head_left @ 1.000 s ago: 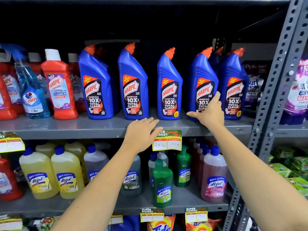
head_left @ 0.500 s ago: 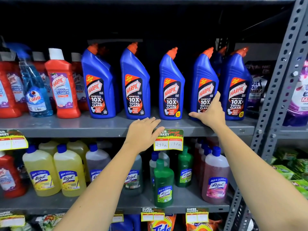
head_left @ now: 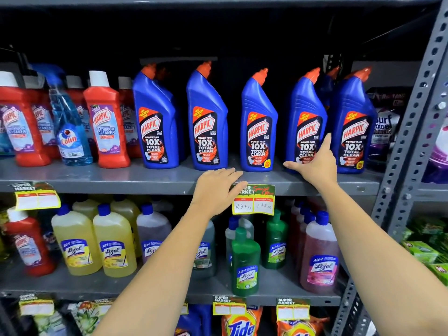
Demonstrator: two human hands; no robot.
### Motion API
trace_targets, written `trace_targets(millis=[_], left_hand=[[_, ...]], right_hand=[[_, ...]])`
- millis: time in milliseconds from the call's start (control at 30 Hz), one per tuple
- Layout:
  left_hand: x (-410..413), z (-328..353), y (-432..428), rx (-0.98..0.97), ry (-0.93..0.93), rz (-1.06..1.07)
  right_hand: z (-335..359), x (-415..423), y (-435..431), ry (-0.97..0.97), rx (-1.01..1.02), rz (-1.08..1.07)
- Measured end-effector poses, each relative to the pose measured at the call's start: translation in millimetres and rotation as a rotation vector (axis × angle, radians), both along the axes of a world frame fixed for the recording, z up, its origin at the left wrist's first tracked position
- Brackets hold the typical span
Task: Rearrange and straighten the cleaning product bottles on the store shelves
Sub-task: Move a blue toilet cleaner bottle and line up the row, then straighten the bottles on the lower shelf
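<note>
So my right hand [head_left: 316, 163] is spread wide against the lower front of the fourth blue Harpic bottle [head_left: 306, 120] on the middle shelf [head_left: 97, 180], thumb out to the left at its base and index finger up along its right side, touching but not really clamped on. My left hand [head_left: 215, 190] is lying flat and open on the shelf's front edge, holding nothing, just beside the yellow price tag [head_left: 253, 201]. The five blue Harpics stand upright in a loose row, with red Harpic bathroom cleaners [head_left: 106, 122] off to the left.
</note>
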State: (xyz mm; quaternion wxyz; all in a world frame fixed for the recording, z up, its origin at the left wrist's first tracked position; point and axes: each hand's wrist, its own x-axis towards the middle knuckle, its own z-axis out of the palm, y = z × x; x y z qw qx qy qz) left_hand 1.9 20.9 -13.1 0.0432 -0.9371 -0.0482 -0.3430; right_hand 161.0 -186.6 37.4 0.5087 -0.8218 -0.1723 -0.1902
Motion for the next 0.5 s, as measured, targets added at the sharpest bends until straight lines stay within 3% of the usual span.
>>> trace_targets(millis=[133,200,267,367,500], left_hand=[[-13.9,-18.4,-8.0,0.038,-0.262,0.060],[-29.6,-49.4,-13.1,0.019,-0.454,0.039],[-46.5,-93.2,-17.7,-0.054,-0.495,-0.007],[-61.8,-173.9,-20.2,-0.192,-0.221,-0.053],[-66.1,-250.9,-12.1,-0.296,0.391,-0.015]], right_hand=[[-21.6,-29.1,-8.0,-0.194,0.314,0.080],[-57.4,-50.7,-8.8,-0.338,0.465,0.057],[-106.7,-71.6,-2.9,-0.391,0.526,0.030],[-179.2,-93.1,15.5,-0.238,0.386,0.070],[-231.3,-112.1,37.3,0.058,0.145,0.170]])
